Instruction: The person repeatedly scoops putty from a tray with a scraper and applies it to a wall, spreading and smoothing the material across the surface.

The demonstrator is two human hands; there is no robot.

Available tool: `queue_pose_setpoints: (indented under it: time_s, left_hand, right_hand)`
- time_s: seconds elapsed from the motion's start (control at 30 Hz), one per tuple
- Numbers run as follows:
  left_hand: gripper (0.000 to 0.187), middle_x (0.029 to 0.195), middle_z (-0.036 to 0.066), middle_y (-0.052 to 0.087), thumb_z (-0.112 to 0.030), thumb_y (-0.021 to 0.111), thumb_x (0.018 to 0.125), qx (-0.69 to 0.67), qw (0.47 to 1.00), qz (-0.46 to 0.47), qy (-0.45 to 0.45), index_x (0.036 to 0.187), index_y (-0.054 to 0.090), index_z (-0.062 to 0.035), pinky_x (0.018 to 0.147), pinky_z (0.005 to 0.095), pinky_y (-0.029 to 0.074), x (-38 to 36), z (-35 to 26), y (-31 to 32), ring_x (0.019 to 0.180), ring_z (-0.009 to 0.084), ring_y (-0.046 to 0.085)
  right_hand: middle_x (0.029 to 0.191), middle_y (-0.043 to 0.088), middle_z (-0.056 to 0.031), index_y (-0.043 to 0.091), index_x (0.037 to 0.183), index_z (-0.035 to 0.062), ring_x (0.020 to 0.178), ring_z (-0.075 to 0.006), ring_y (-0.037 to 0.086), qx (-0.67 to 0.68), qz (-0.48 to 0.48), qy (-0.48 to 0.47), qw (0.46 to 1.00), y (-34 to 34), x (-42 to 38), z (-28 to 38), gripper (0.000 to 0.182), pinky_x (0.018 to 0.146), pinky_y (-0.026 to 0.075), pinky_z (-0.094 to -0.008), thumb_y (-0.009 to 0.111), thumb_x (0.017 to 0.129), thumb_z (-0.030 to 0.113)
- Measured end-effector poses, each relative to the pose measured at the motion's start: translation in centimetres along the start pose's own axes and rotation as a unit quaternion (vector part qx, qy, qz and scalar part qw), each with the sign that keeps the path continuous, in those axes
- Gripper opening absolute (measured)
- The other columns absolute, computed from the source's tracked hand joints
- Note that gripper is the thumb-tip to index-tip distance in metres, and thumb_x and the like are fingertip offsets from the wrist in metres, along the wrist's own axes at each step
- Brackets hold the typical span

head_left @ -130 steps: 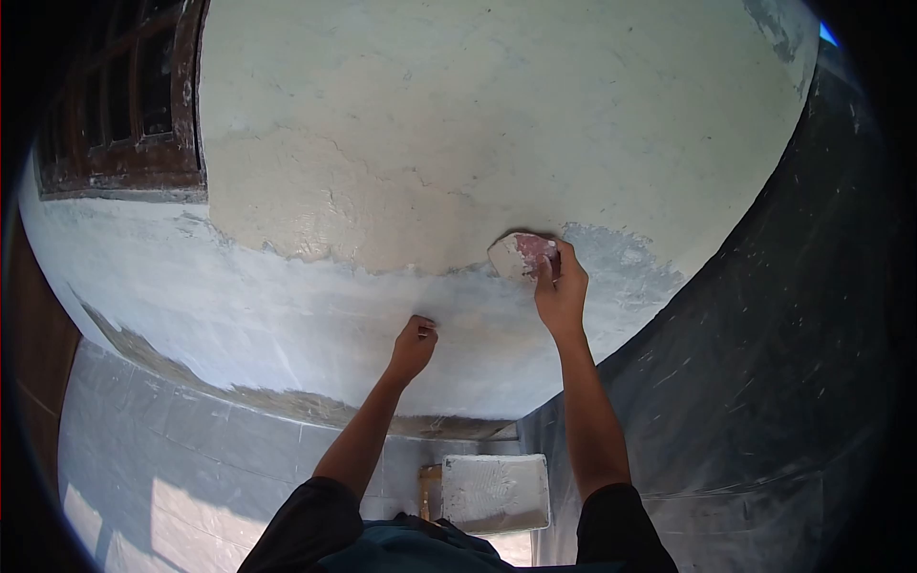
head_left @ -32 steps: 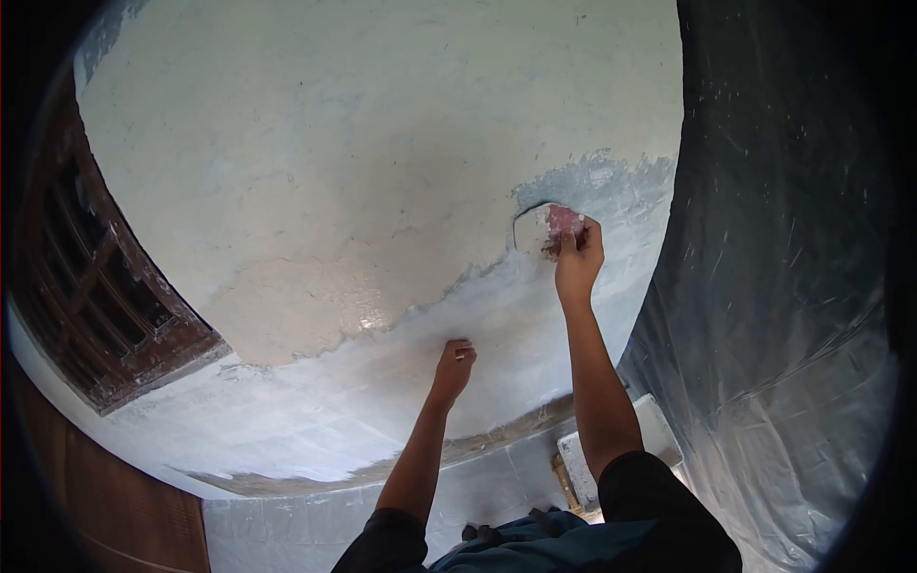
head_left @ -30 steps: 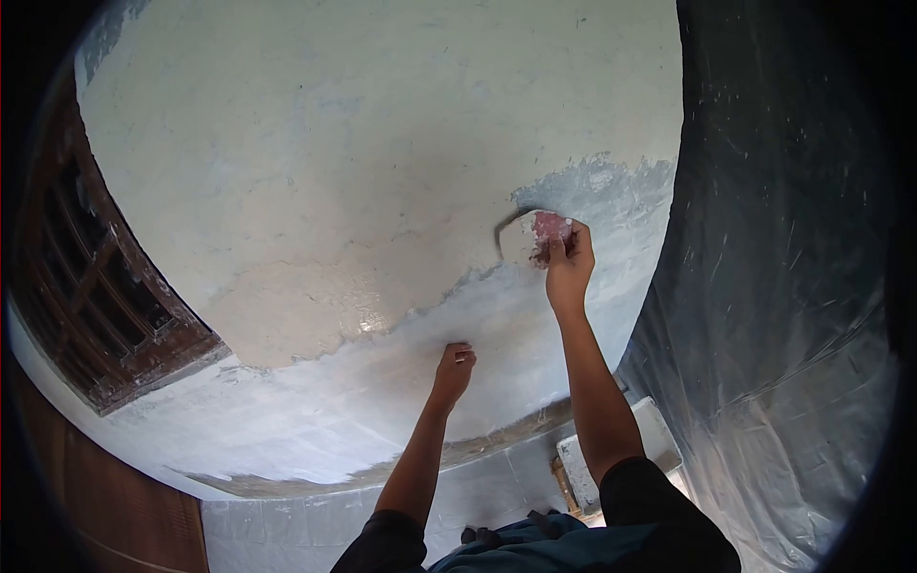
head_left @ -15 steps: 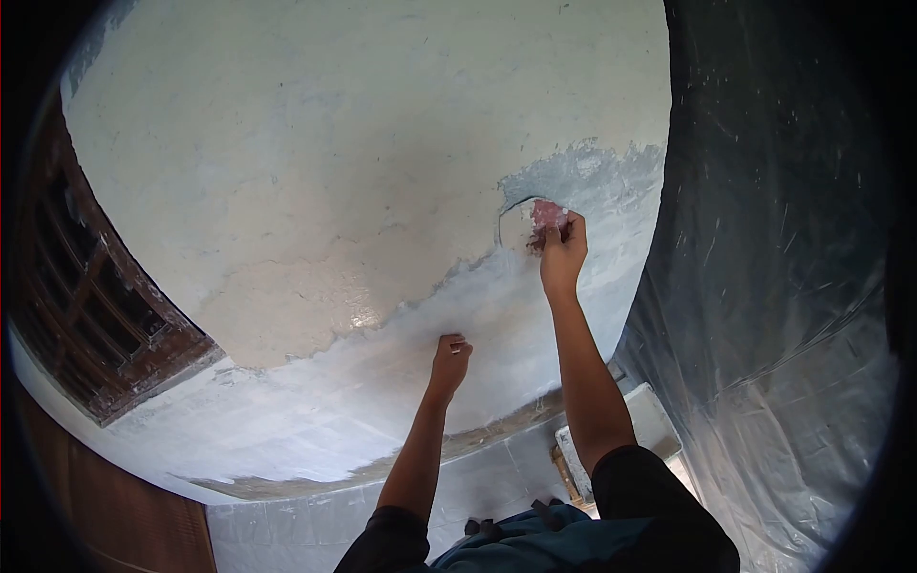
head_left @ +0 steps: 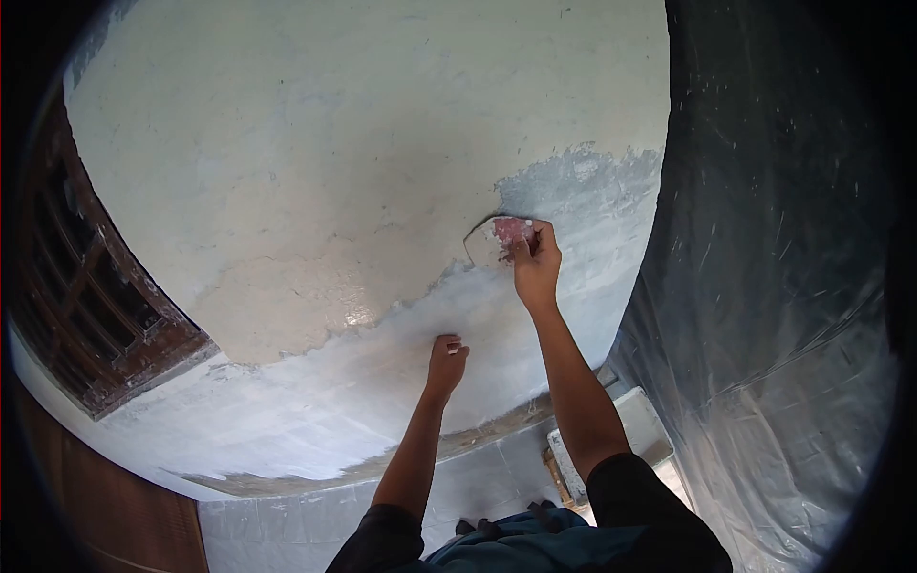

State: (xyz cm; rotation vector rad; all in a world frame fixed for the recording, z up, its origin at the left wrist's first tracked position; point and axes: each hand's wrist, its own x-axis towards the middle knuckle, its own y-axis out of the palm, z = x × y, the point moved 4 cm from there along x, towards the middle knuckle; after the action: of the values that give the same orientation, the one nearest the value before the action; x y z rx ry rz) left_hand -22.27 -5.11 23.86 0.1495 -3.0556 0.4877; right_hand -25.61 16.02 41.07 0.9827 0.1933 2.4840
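Observation:
My right hand (head_left: 538, 265) pinches the edge of a loose flap of paint (head_left: 489, 241), pale with a reddish patch near my fingers. The flap's curved left side lies along the ragged border between the cream paint (head_left: 315, 172) and the grey-white bared surface (head_left: 583, 186) of the wall. Lower and to the left, my left hand (head_left: 447, 365) is closed in front of the bared white part of the wall. Something small and whitish shows between its fingers; I cannot tell what it is.
A brown wooden window frame with dark panes (head_left: 105, 296) is at the left. Plastic sheeting (head_left: 764, 334) hangs at the right, and more grey sheet (head_left: 287, 525) covers the floor. A white rectangular container (head_left: 640, 420) sits low, beside my right arm.
My right hand has moved left and slightly down with the paint flap. The flap's left edge has shifted left along the border. My left hand has barely moved.

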Motion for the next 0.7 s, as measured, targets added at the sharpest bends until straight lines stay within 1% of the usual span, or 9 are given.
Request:
queue_pose_setpoints:
  time_s: [0.03, 0.13, 0.23, 0.27, 0.37, 0.5, 0.57, 0.63, 0.7]
  left_hand:
    - [0.036, 0.104, 0.008, 0.053, -0.019, 0.058, 0.081, 0.001, 1.0, 0.0, -0.004, 0.112, 0.048, -0.0051, 0.066, 0.0299, 0.045, -0.2, -0.1, -0.1, 0.081, 0.0145, 0.052]
    - [0.038, 0.108, 0.008, 0.052, -0.019, 0.058, 0.081, 0.018, 1.0, 0.005, 0.012, 0.115, 0.047, -0.0056, 0.068, 0.0303, 0.045, -0.3, -0.2, -0.4, 0.085, 0.015, 0.053]
    - [0.039, 0.111, 0.009, 0.052, -0.019, 0.059, 0.082, 0.011, 1.0, 0.011, -0.003, 0.116, 0.047, -0.0059, 0.069, 0.0307, 0.045, -0.4, 0.3, -0.2, 0.088, 0.0154, 0.053]
    - [0.039, 0.112, 0.009, 0.052, -0.019, 0.058, 0.082, 0.014, 1.0, 0.009, -0.01, 0.117, 0.047, -0.006, 0.069, 0.0308, 0.045, -0.4, 0.7, -0.1, 0.088, 0.0156, 0.053]
    - [0.04, 0.113, 0.009, 0.052, -0.019, 0.058, 0.082, 0.027, 0.999, 0.012, -0.016, 0.118, 0.047, -0.006, 0.069, 0.031, 0.045, -0.9, 0.8, -0.2, 0.089, 0.0159, 0.053]
    - [0.04, 0.114, 0.01, 0.052, -0.02, 0.058, 0.083, 0.001, 0.999, 0.04, -0.016, 0.118, 0.047, -0.0056, 0.069, 0.0309, 0.045, -1.4, 0.1, 0.1, 0.087, 0.0159, 0.054]
    - [0.04, 0.114, 0.01, 0.052, -0.02, 0.058, 0.083, 0.009, 0.999, 0.047, -0.018, 0.118, 0.048, -0.0053, 0.07, 0.0311, 0.045, -1.3, 0.5, 0.5, 0.087, 0.0159, 0.054]
    - [0.039, 0.113, 0.01, 0.053, -0.021, 0.057, 0.083, 0.022, 0.998, 0.061, -0.02, 0.118, 0.048, -0.0051, 0.07, 0.0313, 0.045, -1.6, 0.2, 1.0, 0.087, 0.0159, 0.054]
    - [0.038, 0.112, 0.009, 0.054, -0.021, 0.057, 0.083, 0.023, 0.997, 0.077, -0.02, 0.117, 0.049, -0.0045, 0.07, 0.0317, 0.045, -2.0, -0.3, 1.3, 0.088, 0.0161, 0.054]
  right_hand:
    - [0.071, 0.047, -0.0008, 0.051, 0.093, -0.0005, 0.062, -0.0078, 0.042, -0.013, -0.01, -0.013, 1.0, 0.0, 0.1, -0.7, 0.014, 0.058, 0.038, -0.0233, 0.052, 0.08, -0.004]
    - [0.079, 0.051, -0.0021, 0.052, 0.093, -0.0013, 0.067, -0.0089, 0.046, 0.098, -0.112, 0.084, 0.985, -2.6, 0.5, -2.1, 0.012, 0.062, 0.04, -0.0218, 0.05, 0.082, -0.005]
    - [0.081, 0.052, -0.0034, 0.051, 0.096, -0.0014, 0.07, -0.0092, 0.048, 0.112, -0.052, 0.081, 0.989, -1.5, 0.1, -1.3, 0.015, 0.064, 0.041, -0.0214, 0.051, 0.081, -0.005]
    - [0.081, 0.052, -0.0041, 0.05, 0.099, -0.0015, 0.07, -0.0088, 0.048, 0.019, -0.013, 0.02, 1.0, -0.9, -0.1, -0.8, 0.018, 0.064, 0.042, -0.0221, 0.05, 0.081, -0.005]
    - [0.08, 0.052, -0.0041, 0.05, 0.1, -0.0014, 0.069, -0.0085, 0.047, -0.005, -0.05, 0.026, 0.998, -1.3, 0.8, -2.6, 0.019, 0.063, 0.042, -0.0226, 0.05, 0.081, -0.005]
    - [0.08, 0.05, -0.0025, 0.05, 0.099, -0.0008, 0.068, -0.0078, 0.044, 0.158, -0.041, 0.096, 0.982, -1.4, 0.5, -0.8, 0.018, 0.063, 0.04, -0.0217, 0.051, 0.082, -0.004]
    - [0.079, 0.048, -0.0018, 0.049, 0.097, 0.0, 0.07, -0.0064, 0.045, 0.066, 0.033, 0.028, 0.997, 0.3, 0.1, -1.1, 0.015, 0.061, 0.04, -0.0212, 0.048, 0.084, -0.006]
    - [0.079, 0.048, -0.0016, 0.049, 0.096, 0.0004, 0.07, -0.0064, 0.045, 0.021, 0.027, 0.011, 0.999, 0.8, 0.3, -1.3, 0.013, 0.062, 0.041, -0.0217, 0.047, 0.085, -0.006]
    - [0.082, 0.048, -0.0004, 0.048, 0.095, 0.002, 0.067, -0.0063, 0.043, 0.102, -0.045, 0.085, 0.99, -0.9, 0.3, -1.8, 0.009, 0.061, 0.041, -0.0234, 0.047, 0.087, -0.003]
